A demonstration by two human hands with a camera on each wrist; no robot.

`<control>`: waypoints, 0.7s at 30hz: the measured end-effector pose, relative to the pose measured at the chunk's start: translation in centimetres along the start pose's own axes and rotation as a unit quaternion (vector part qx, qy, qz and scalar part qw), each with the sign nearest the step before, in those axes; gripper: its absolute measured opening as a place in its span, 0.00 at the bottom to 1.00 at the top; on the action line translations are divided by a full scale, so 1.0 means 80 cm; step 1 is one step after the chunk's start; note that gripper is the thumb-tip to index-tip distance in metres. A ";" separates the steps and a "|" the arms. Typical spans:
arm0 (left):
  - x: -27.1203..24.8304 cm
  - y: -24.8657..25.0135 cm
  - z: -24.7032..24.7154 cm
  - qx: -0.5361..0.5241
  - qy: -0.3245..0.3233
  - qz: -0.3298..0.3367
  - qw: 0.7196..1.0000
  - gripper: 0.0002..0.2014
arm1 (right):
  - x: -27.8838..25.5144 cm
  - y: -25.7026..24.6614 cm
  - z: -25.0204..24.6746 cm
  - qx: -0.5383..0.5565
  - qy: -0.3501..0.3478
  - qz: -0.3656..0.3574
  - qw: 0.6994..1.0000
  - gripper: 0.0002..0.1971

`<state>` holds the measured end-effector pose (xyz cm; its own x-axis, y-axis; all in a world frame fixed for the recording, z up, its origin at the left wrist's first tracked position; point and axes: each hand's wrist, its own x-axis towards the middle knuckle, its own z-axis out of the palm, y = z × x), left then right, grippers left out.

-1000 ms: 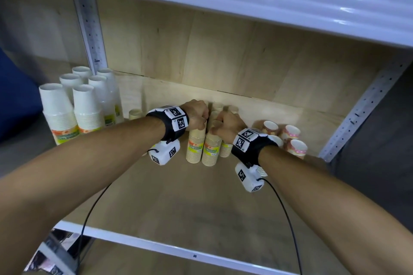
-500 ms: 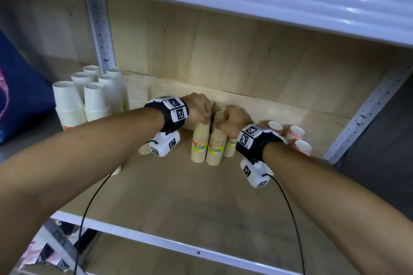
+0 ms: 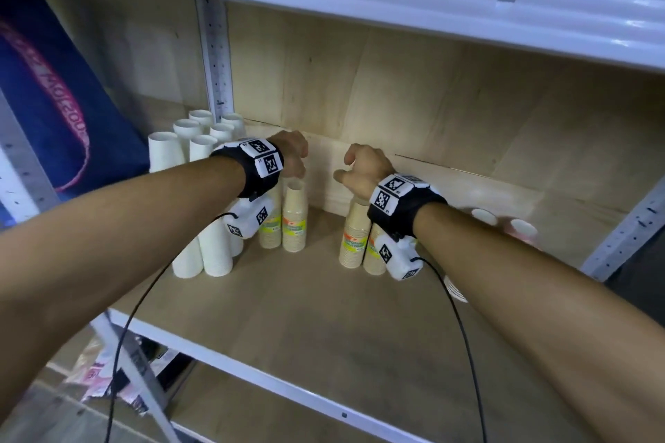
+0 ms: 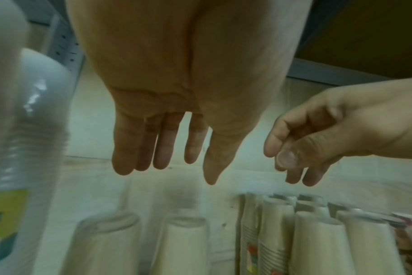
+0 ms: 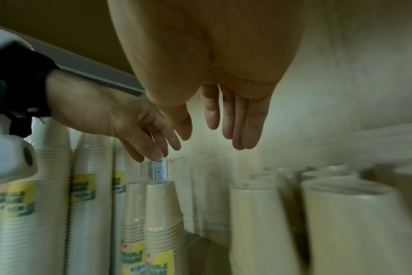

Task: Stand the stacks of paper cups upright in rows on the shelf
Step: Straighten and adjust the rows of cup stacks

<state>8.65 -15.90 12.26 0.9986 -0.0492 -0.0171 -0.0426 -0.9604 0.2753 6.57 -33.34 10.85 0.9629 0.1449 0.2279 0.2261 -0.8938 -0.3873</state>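
Left hand: the left hand [image 3: 293,158] hangs above the left pair of tan cup stacks [image 3: 294,218], left of the frame's centre in the head view; in the left wrist view its fingers [image 4: 161,145] point down, straight and relaxed, holding nothing.
Right hand: the right hand [image 3: 363,167] is just right of centre, above the right pair of tan cup stacks [image 3: 354,237]; the right wrist view shows its fingers [image 5: 238,121] hanging loose and straight, with nothing in them.
Gap: bare shelf board [image 3: 324,298] lies between the two tan pairs, which stand well apart.
Tan stacks: all four stand upright, rims down, each with a yellow and orange label on its lower half.
White stacks: a cluster of white cup stacks [image 3: 201,198] stands upright at the left of the shelf, in rows running back to the perforated upright post [image 3: 215,57].
Patterned cups: pinkish cups [image 3: 520,228] sit at the right edge, partly hidden behind the right forearm and blurred.
Wrist gear: each wrist carries a black band with square markers [image 3: 264,158] and a white camera block below it.
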 end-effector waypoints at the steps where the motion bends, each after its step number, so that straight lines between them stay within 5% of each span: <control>1: -0.002 -0.007 0.002 0.000 0.000 -0.012 1.000 0.26 | 0.003 -0.006 0.007 0.003 -0.008 -0.008 1.000 0.15; 8: -0.015 -0.032 0.025 0.058 0.017 -0.038 0.997 0.27 | 0.015 -0.045 0.045 -0.001 -0.071 -0.082 0.994 0.25; 18: -0.027 -0.039 0.044 0.100 0.017 -0.021 0.995 0.18 | 0.031 -0.063 0.092 -0.036 -0.150 -0.098 0.983 0.08; 21: -0.031 -0.042 0.045 0.066 0.027 -0.017 0.997 0.16 | 0.031 -0.056 0.098 -0.030 -0.147 -0.097 0.984 0.10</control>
<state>6.21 -13.57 7.90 0.9996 -0.0041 0.0274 -0.0081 -0.9893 0.1459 9.07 -25.63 6.17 0.9053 0.4243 0.0203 0.4096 -0.8594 -0.3060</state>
